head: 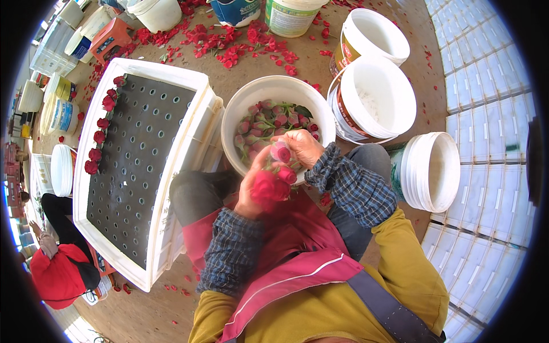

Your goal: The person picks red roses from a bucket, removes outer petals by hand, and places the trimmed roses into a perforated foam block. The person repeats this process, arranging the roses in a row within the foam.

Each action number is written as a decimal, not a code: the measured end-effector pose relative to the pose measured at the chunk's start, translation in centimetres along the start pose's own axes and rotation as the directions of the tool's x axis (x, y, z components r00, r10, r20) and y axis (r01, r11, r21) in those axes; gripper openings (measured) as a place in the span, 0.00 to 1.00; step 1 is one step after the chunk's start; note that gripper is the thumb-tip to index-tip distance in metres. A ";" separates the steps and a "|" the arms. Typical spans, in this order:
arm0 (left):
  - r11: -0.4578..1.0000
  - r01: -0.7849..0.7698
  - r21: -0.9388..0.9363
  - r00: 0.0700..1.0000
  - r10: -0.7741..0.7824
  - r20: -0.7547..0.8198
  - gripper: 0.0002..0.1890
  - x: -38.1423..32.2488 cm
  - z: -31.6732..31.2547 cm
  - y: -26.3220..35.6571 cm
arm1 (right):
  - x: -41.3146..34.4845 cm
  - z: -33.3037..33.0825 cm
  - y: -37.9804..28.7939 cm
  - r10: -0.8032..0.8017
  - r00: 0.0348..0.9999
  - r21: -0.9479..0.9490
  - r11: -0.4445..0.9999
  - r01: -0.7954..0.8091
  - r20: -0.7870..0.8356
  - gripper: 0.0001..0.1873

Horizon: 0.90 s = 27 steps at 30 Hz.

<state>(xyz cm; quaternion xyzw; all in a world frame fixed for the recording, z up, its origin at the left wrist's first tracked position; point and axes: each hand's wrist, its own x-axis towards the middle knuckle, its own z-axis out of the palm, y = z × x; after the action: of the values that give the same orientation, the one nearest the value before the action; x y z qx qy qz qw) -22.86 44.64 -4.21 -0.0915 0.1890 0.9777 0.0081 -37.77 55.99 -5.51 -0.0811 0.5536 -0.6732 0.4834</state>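
My left hand (247, 196) holds several red roses (271, 185), slightly blurred, over the near rim of a white bucket (235, 96). The fingers of my right hand (306, 146) pinch a rosebud in a white mesh sleeve (281, 152), just above the other blooms. Inside the bucket lies a heap of rosebuds (262, 123), many in mesh sleeves, with green stems and leaves. To the left stands a white plastic crate (161, 68) topped by a dark board (138, 150) full of round holes. A row of red roses (99, 137) lines the board's far-left edge.
Two open white buckets (396, 98) (386, 32) stand at the right, and another bucket (439, 171) lies tilted beside my right knee. Red petals (227, 45) litter the floor ahead. White stacked boxes (484, 133) line the right side. A person in red (58, 272) sits at the left.
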 end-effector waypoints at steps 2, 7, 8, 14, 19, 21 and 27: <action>0.999 0.023 -0.025 0.997 -0.021 0.069 0.36 -0.1 -0.2 0.2 | 0.2 -0.1 0.1 -0.121 0.992 -0.139 0.984 0.114 -0.044 0.15; 0.999 0.010 -0.033 1.000 -0.010 -0.001 0.37 -0.3 0.6 0.1 | 0.8 -0.1 0.3 -0.348 0.927 -0.521 0.822 0.229 -0.141 0.15; 1.000 0.008 -0.030 0.999 -0.009 -0.052 0.37 -0.3 0.8 0.1 | 0.9 0.0 0.4 -0.372 0.917 -0.537 0.808 0.244 -0.144 0.15; 0.999 0.003 -0.050 1.000 -0.001 0.027 0.34 -0.3 1.7 0.4 | 0.9 0.5 0.2 -0.408 0.904 -0.632 0.736 0.243 -0.127 0.12; 0.997 0.065 -0.045 0.991 -0.059 0.120 0.35 -0.5 1.7 0.6 | 0.9 1.0 0.5 -0.357 0.934 -0.632 0.726 0.270 -0.012 0.13; 0.994 0.101 -0.040 0.987 -0.095 0.126 0.34 -0.7 1.7 0.5 | 1.0 0.9 1.1 -0.354 0.933 -0.553 0.765 0.329 0.064 0.14; 0.988 0.128 -0.087 0.990 -0.122 0.074 0.31 -0.7 1.7 -0.6 | 2.4 -1.6 0.5 -0.374 0.891 -0.769 0.637 0.046 -0.256 0.13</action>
<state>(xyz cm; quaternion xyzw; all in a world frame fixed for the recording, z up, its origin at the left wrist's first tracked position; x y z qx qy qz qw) -22.40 45.84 -2.75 -0.0699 0.1376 0.9854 0.0716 -39.77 55.29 -7.53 -0.2003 0.8510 -0.4413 0.2022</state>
